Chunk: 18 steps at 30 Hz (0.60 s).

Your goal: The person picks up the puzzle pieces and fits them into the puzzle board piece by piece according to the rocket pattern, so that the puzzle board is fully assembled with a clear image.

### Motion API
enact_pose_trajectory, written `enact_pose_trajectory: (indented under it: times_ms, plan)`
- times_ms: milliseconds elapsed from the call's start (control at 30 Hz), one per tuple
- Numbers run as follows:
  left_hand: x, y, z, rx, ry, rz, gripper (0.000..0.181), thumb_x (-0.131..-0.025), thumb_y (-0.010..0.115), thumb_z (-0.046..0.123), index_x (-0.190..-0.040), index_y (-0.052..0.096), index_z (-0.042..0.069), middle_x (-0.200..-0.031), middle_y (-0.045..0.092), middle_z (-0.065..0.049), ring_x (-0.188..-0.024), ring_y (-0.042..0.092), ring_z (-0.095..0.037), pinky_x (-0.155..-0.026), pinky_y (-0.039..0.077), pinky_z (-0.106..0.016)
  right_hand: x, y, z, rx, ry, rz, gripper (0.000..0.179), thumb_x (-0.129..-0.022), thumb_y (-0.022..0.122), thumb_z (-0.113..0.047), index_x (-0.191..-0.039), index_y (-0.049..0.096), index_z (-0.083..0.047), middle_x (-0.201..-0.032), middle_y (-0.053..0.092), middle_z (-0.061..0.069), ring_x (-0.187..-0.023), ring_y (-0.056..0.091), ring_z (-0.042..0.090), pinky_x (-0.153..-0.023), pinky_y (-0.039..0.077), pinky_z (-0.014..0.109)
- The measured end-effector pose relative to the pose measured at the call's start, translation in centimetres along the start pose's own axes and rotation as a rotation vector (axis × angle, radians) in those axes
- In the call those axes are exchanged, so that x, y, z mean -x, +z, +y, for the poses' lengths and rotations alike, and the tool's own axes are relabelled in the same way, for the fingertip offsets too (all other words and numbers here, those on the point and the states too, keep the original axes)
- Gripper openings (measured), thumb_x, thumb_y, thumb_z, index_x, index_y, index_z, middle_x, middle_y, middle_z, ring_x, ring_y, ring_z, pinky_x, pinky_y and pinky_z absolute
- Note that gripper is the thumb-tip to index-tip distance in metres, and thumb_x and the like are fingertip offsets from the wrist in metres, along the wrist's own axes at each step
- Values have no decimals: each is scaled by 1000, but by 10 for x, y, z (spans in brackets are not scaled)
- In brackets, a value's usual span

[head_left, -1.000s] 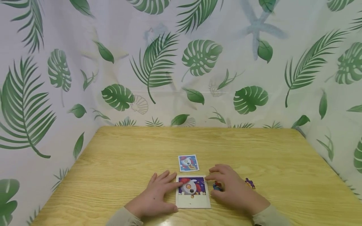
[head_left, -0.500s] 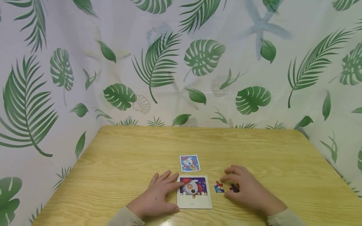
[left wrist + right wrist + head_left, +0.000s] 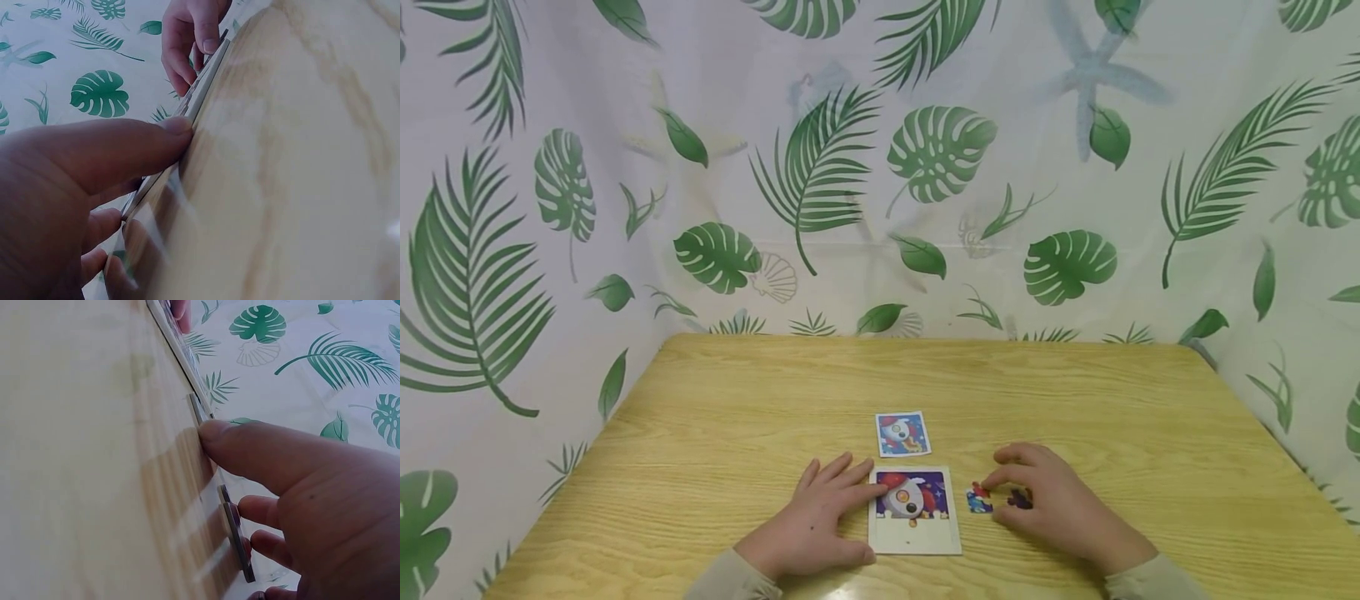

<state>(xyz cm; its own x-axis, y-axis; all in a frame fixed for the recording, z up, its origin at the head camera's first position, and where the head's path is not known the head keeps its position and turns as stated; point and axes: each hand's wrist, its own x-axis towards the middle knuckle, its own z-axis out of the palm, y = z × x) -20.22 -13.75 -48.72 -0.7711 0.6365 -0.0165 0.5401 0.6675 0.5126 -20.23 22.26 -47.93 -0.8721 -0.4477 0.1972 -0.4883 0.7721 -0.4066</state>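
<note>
The left hand [image 3: 820, 521] rests with spread fingers along the left side of a shallow white puzzle board [image 3: 917, 537]. Its index fingertip lies over the board's picture edge, its thumb near the lower left corner. A white animal with red ears on purple fills the board's upper half; the lower half shows bare backing. Right of the board, the right hand [image 3: 1060, 512] pinches a blue and red puzzle piece [image 3: 977, 500] at its right side between thumb and index finger. A dark purple puzzle piece [image 3: 1020, 498] lies under the arch of that hand, partly hidden.
A small printed picture card [image 3: 902, 434] of the same animal lies just beyond the board on the wood-grain table [image 3: 760, 400]. A white curtain [image 3: 850, 292] with green leaves closes off the back and both sides.
The right hand has drawn back rightward from the board, uncovering the blue and red piece, and its fingertips have come in against it. The left hand and board keep their places.
</note>
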Motion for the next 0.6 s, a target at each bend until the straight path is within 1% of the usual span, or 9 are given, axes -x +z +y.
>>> enact_pose_trajectory:
  times_ms: [367,467,600]
  plan:
    - [1,0,1,5,4,4,79,-82,74,55,-152,48,31,-164,30,0,-153,13,-34,-117,-1,-66,-3,3,-3,26,-11,33,18,-82,84,-32,-97,74,-36,-128,63,4,-121,55,32,-101,45,57]
    - [1,0,2,6,2,5,79,-82,75,54,-152,48,31,-164,29,0,-153,13,-33,-117,-2,-65,-4,4,-3,28,-19,35,18,-83,84,-31,-95,73,-37,-127,63,3,-120,56,32,-100,45,57]
    - [1,-1,3,6,-4,3,79,-82,75,53,-152,48,31,-164,29,0,-153,13,-33,-117,-2,-65,-5,5,-3,31,-8,24,17,-82,85,-29,-92,71,-35,-125,63,1,-118,56,30,-100,46,55]
